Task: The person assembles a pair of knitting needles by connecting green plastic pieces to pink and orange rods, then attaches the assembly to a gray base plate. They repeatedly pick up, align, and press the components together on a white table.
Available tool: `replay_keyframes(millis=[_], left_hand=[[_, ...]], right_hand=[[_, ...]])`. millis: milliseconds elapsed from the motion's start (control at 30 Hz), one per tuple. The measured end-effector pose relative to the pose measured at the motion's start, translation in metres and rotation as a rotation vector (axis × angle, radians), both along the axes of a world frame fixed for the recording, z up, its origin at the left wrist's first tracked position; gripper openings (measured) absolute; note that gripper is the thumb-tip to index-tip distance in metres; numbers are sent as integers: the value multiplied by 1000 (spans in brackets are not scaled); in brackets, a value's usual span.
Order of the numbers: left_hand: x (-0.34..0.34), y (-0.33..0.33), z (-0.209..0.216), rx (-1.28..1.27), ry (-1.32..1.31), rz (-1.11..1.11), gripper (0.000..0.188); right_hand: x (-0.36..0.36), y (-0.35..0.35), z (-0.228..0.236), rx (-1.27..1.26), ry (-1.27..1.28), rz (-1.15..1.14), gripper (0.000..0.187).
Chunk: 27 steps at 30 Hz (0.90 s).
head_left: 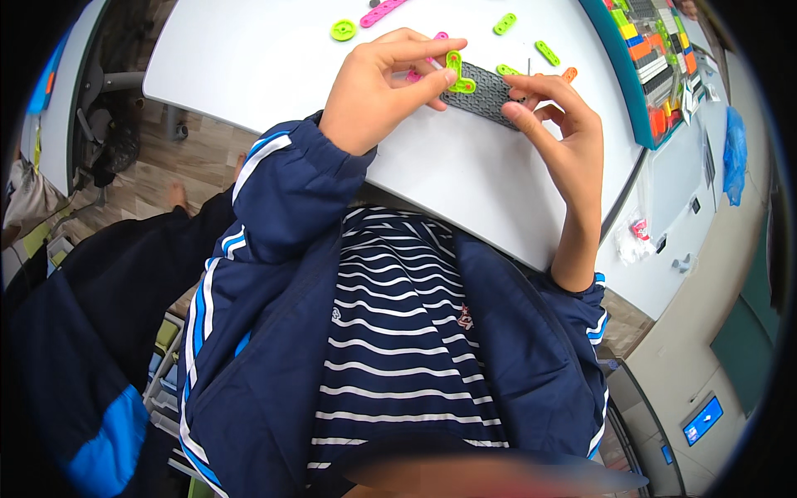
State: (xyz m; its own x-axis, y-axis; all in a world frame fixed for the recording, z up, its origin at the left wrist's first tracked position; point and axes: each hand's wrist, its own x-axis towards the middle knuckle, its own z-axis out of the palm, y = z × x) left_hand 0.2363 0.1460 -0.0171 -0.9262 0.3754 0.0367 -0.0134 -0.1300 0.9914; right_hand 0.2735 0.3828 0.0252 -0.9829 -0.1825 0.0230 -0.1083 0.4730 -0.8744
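My left hand (378, 87) pinches a lime green angled connector (457, 73) between thumb and forefinger; small red spots show at its ends. Just behind and right of the connector is a dark grey perforated plate (480, 93), tilted above the white table. Whether the connector touches the plate, I cannot tell. At the plate's right end my right hand (564, 120) grips with curled thumb and fingers, which partly cover that end. Pink parts (440, 36) show behind my left fingers, partly hidden.
On the white table (249, 58) lie a green wheel (343, 30), a pink perforated strip (383, 12), green links (546, 53) and an orange link (569, 75). A teal-edged tray (627, 91) of colourful building parts stands at the right. Another person's dark-clothed legs (108, 290) are at my left.
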Motion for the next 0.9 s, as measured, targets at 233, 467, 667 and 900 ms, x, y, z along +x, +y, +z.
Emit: replay_keyframes(millis=[233, 467, 667, 900], left_hand=[[9, 13, 13, -183, -30, -8, 38], [9, 11, 19, -202, -161, -17, 44], [-17, -1, 11, -632, 815, 82, 49], [-14, -1, 8, -717, 724, -30, 52]], right_hand=[[2, -8, -21, 316, 419, 95, 34], [2, -8, -30, 287, 467, 27, 23], [1, -10, -34, 364, 486, 9, 25], [1, -16, -35, 454, 538, 36, 24]])
